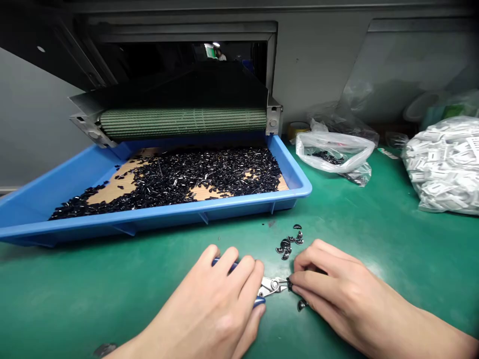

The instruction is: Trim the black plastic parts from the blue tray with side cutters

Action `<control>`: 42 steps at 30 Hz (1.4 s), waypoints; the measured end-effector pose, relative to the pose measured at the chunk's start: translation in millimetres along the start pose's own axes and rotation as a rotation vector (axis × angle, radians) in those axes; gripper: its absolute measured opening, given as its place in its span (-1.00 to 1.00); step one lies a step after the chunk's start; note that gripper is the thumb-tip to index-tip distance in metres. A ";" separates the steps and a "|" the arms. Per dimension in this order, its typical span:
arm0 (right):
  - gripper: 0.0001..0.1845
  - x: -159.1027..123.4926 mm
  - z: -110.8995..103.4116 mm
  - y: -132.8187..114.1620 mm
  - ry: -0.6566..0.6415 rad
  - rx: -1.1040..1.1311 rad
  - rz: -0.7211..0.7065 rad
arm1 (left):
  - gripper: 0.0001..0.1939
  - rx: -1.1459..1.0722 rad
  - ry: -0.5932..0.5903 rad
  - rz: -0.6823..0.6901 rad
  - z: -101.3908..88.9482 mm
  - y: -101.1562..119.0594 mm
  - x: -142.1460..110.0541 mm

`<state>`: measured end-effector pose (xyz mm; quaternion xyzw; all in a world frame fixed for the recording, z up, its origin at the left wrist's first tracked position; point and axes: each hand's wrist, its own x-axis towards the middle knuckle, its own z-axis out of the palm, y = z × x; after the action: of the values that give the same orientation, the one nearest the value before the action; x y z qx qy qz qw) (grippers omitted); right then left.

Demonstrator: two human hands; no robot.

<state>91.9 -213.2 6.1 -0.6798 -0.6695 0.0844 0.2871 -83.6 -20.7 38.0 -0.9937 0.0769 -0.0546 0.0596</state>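
Head camera view shows the left hand (228,296) curled around a pair of blue-handled silver metal cutters (274,285); the tips reach to a small black shiny plastic piece (289,284), which lies at the fingertips of the right hand (344,286). The right thumb and fingers pinch this piece, just above the table.

The piece is probably light, stiff and rather slippery, because its surface looks smooth; its thin edges may chip. I think it is best held by its edge, with fingertips away from the tips. The cutters look stiff and are best held by their handles.

A loose black half-round piece (302,304) is just beside the right hand, and a small group of black curved pieces (285,244) lies beyond it. The smooth green tabletop (355,219) reflects some light. Behind stand a blue plastic tray (224,202) with many black parts, a green ribbed conveyor belt (183,122) above it, and, at right, a transparent bag of white parts (445,167). A grey wall (318,60) is at the back.
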 end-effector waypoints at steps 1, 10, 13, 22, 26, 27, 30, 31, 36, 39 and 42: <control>-0.78 -0.6 1.1 0.2 0.006 0.001 0.005 | -0.70 0.007 -0.004 0.010 -0.8 -0.7 1.1; -0.73 -1.8 7.0 -1.6 0.033 -0.014 -0.004 | -0.56 0.188 -0.038 0.136 -7.1 -1.2 6.3; -0.71 -1.5 6.5 -1.7 0.034 -0.029 -0.004 | -0.55 0.226 -0.043 0.212 -10.6 -4.4 9.5; -0.70 -1.6 11.7 -0.9 0.054 -0.050 -0.024 | -0.72 0.258 -0.040 0.283 -14.0 -5.5 15.1; -0.71 0.6 1.9 0.8 -0.003 -0.011 -0.030 | -0.82 0.288 -0.037 0.336 -13.5 -5.7 20.2; -0.73 1.7 -2.1 0.6 -0.025 0.004 -0.032 | -0.81 0.291 -0.030 0.337 -13.2 -6.1 20.1; -0.79 6.4 -12.1 0.1 -0.037 0.084 -0.031 | -0.75 0.229 -0.040 0.300 -11.4 -8.9 13.8; -0.80 8.4 -13.5 0.8 -0.005 0.097 -0.024 | -0.73 0.193 -0.043 0.270 -10.3 -10.3 9.9; -0.82 18.2 -5.9 11.9 0.179 -0.034 0.041 | -0.73 0.091 -0.043 0.091 -3.9 -14.3 -8.1; -0.80 21.1 -0.6 16.0 0.163 -0.077 0.042 | -0.70 0.081 -0.021 0.038 0.2 -13.4 -8.2; -0.78 20.9 -0.2 14.8 0.158 -0.078 0.028 | -0.67 0.065 0.011 -0.001 5.5 -13.3 -2.2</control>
<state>106.6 -192.4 4.3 -0.7045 -0.6379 0.0083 0.3111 -83.2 -6.7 34.0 -0.9910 0.0752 -0.0624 0.0916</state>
